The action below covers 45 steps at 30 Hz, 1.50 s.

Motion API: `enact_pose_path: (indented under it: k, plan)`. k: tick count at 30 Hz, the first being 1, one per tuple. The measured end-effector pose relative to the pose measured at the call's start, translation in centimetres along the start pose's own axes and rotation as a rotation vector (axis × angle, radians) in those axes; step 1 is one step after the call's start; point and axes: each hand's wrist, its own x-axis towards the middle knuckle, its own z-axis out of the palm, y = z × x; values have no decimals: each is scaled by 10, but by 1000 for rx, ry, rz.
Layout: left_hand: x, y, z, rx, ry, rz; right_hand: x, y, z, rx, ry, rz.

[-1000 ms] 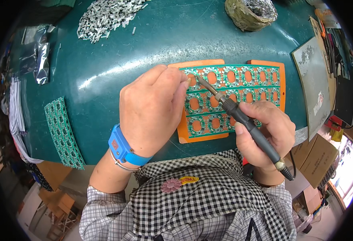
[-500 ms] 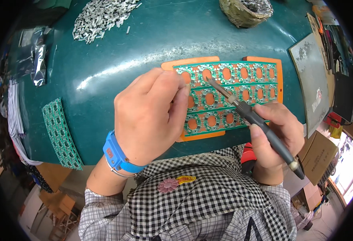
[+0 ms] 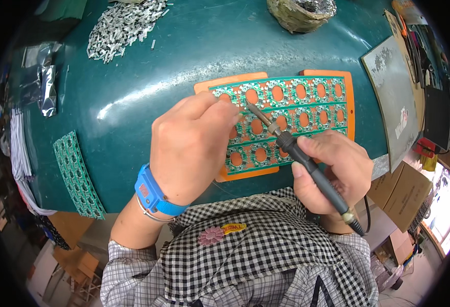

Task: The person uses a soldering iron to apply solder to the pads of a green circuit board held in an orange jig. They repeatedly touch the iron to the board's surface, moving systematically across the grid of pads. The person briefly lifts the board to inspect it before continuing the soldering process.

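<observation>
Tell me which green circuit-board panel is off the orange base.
The left panel, lying on the tabletop near its left edge. The right panel rests on the orange base, beneath the soldering iron.

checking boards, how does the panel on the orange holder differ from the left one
The right panel lies on an orange holder; the left panel on the tabletop. The right panel's long side runs across the picture; the left panel's, up and down. Both are green with rounded openings.
</observation>
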Motion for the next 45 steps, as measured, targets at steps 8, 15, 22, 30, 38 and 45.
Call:
enact_pose_path:
  k: [8, 15, 22, 30, 38, 45]
  plan:
    - [4, 10, -3, -101, 85, -56, -10, 13, -9, 189, 209, 188]
    - [13, 8, 9, 35, 59, 8, -5, 19, -9, 157, 123, 147]
    - [15, 7, 14, 38, 82, 39, -1, 19, -7, 124, 90, 105]
    - [16, 10, 12, 23, 81, 33, -3, 17, -7, 86, 104, 110]
    - [18, 6, 16, 35, 54, 55, 1, 10, -10, 60, 33, 84]
    - [15, 12, 11, 28, 25, 67, -8, 19, -21, 166, 165, 100]
